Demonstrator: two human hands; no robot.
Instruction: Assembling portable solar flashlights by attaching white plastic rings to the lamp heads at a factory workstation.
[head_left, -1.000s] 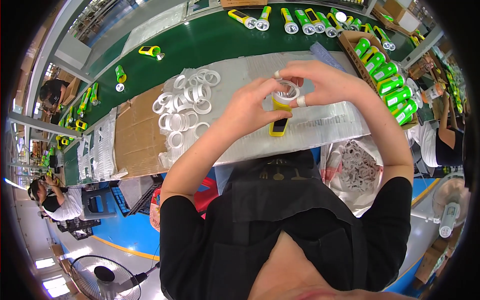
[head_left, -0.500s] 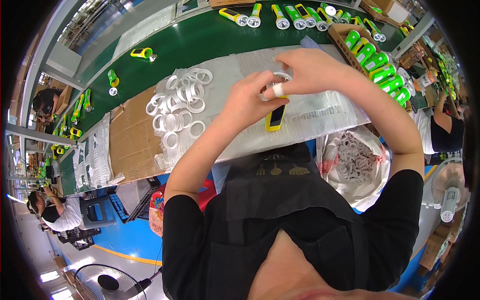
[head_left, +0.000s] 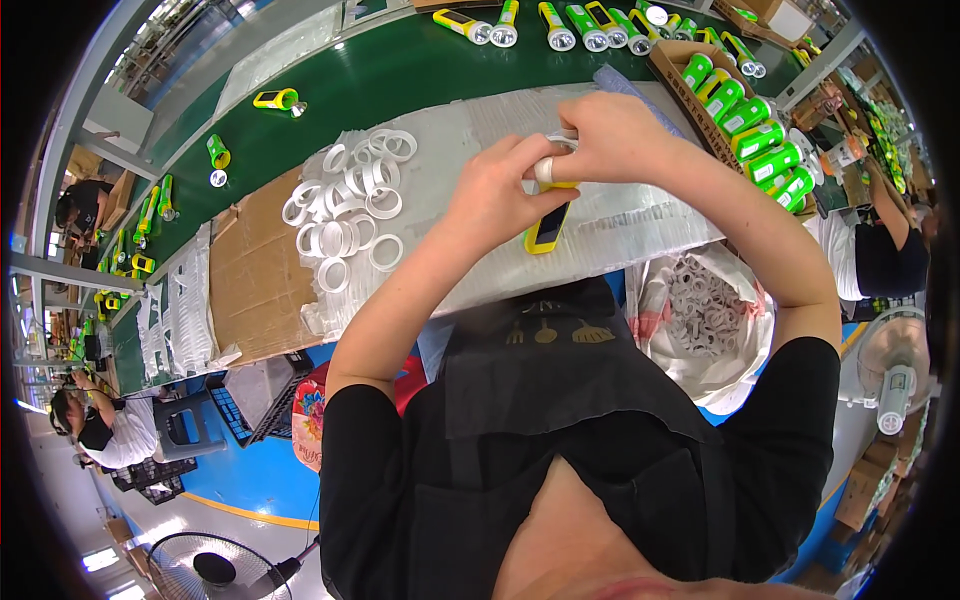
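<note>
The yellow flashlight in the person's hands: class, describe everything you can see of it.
The yellow flashlight is a slim, glossy body that looks like plastic, with a dark panel along its upper face. It lies tilted over the grey-white sheet on the workbench, tail end toward the person. Its head end is hidden under the left hand and right hand, which both grip it there; a white ring shows between the fingers. Whether the tail touches the sheet cannot be told.
</note>
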